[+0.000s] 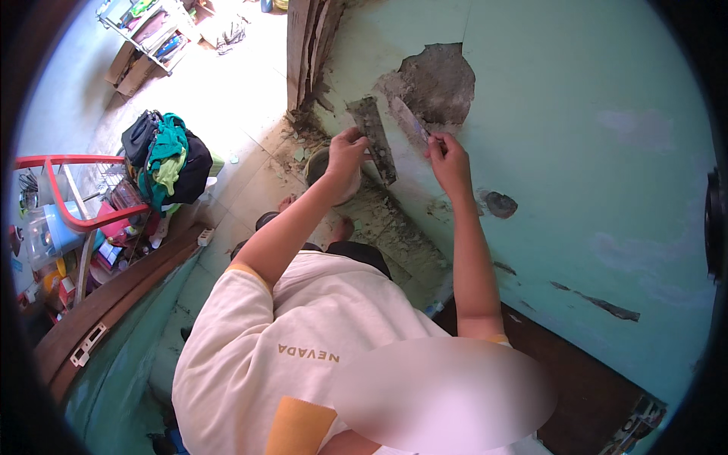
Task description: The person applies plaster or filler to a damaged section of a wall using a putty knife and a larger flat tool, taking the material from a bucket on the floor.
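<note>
My left hand (347,161) is closed around the edge of a flat, narrow rectangular plate (373,136) smeared with grey material. In my right hand (450,161), the fingers grip a putty knife (408,119), its blade angled up and left against the wall, below a rough patch (438,83). That patch is bare and grey-brown where the green coating is gone. Partly hidden behind my left hand is a bucket (317,165) on the floor by the wall.
Crumbled debris (292,152) lies along the foot of the wall and the splintered wooden door frame (307,53). At the left stand a red-railed rack (76,220) full of household items and a pile of clothes (167,159). A smaller hole (500,205) marks the green wall.
</note>
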The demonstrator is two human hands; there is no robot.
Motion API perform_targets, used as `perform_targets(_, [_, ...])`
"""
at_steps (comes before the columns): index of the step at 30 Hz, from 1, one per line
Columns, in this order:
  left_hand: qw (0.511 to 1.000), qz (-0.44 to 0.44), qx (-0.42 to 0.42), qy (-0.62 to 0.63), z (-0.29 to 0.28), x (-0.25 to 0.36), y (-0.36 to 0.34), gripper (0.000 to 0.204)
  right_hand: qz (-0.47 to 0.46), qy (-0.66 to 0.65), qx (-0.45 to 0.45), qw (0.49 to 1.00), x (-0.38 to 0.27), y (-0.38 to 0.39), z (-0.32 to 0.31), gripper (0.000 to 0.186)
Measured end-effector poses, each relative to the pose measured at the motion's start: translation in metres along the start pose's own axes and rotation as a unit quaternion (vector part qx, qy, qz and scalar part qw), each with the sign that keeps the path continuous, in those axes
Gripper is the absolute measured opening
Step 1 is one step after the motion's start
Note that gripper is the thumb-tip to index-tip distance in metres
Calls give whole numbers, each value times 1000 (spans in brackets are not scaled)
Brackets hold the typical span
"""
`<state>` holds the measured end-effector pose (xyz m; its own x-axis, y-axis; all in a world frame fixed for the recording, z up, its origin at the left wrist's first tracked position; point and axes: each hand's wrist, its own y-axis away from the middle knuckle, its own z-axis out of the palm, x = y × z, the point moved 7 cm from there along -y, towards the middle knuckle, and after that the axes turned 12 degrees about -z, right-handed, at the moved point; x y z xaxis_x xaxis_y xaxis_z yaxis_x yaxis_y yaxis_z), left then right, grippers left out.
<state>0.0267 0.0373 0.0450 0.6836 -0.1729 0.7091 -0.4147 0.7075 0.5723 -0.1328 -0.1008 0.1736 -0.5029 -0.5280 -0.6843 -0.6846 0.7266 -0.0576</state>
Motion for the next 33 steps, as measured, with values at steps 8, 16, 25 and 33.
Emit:
perform_targets(8, [999,1,46,13,-77,-13,4,39,-22,52,62,996,8,0,-22,26])
perform_targets(16, [999,2,40,24,-102,1,22,36,-66,97,45,992,1,-13,-25,24])
perform_targets(25, [996,-3,85,30,-112,19,53,31,-24,65,14,997,-5,18,-20,23])
perform_targets(33, [999,-2,41,15,-113,10,44,33,-89,128,61,986,-8,-17,1,23])
